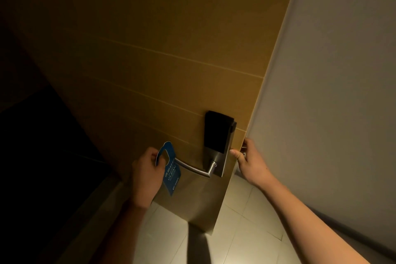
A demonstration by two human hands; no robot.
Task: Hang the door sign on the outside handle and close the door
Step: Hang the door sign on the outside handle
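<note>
Gripping the blue door sign [170, 169] at the lever handle [192, 168], the left hand [146, 174] works while the right hand [249, 162] clasps the door's edge [255, 100].

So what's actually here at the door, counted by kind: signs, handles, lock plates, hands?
Door signs: 1, the blue door sign, held at the lever's tip
Handles: 1, the metal lever handle
Lock plates: 1, the lock plate with a black panel
Hands: 2, the left hand holding the sign, the right hand on the door edge
Total: 5
</note>
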